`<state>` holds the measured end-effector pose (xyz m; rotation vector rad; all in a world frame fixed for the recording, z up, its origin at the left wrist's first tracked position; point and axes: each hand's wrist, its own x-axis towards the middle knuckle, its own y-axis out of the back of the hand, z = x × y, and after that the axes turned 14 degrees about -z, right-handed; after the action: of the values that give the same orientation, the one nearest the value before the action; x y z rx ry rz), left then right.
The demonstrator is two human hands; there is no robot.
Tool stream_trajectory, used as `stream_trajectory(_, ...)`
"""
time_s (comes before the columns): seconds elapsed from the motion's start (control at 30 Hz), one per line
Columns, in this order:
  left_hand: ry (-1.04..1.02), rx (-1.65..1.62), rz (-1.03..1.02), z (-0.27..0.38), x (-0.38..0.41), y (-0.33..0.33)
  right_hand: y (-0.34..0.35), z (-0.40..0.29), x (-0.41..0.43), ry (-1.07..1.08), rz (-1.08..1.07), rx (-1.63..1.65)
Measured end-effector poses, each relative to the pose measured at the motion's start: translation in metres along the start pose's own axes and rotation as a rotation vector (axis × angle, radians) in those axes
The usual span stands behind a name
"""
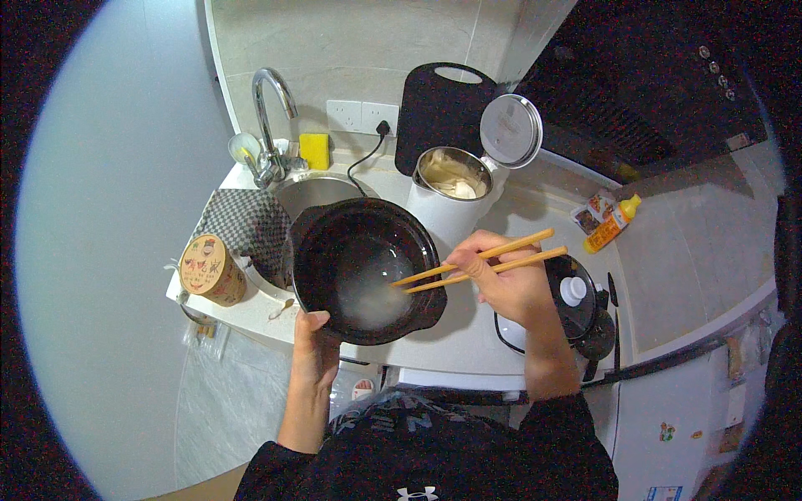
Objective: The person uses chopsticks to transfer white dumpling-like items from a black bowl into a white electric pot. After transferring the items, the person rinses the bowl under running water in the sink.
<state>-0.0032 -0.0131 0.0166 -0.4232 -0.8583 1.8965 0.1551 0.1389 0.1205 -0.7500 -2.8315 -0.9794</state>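
My left hand (316, 344) grips the lower left rim of a glossy black bowl (369, 219), thumb over the edge. The bowl is tilted towards me above the counter, in front of the sink. Cloudy whitish contents (376, 304) lie low inside it. A pair of wooden chopsticks (501, 250) is held in my right hand (504, 275), their tips slightly apart and down in the bowl. Behind the bowl stands a white electric kettle (438, 210) with its steel lid (510, 128) raised. Pale, creamy-looking contents (454, 178) fill much of the kettle.
The steel sink (319, 188) has a chrome faucet (269, 113) and a yellow sponge (314, 151). A checkered cloth (238, 219) and paper tub (213, 269) sit left. Right are a black lid (567, 294), knife (615, 319) and yellow bottle (611, 225). A black cutting board (432, 106) leans behind.
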Motion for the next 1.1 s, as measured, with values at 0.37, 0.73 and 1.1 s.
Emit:
stream_trajectory(0.37,0.012,0.024,-0.009,0.0,-0.001,-0.001,-0.016,0.035,-0.006,-0.011,0.103,0.449)
stream_trajectory(0.73,0.011,0.033,0.03,0.001,-0.005,-0.004,-0.029,0.047,-0.004,0.02,0.074,0.6)
stream_trajectory(1.1,0.013,0.037,-0.018,-0.003,-0.003,0.004,-0.03,0.045,-0.005,0.003,0.327,0.678)
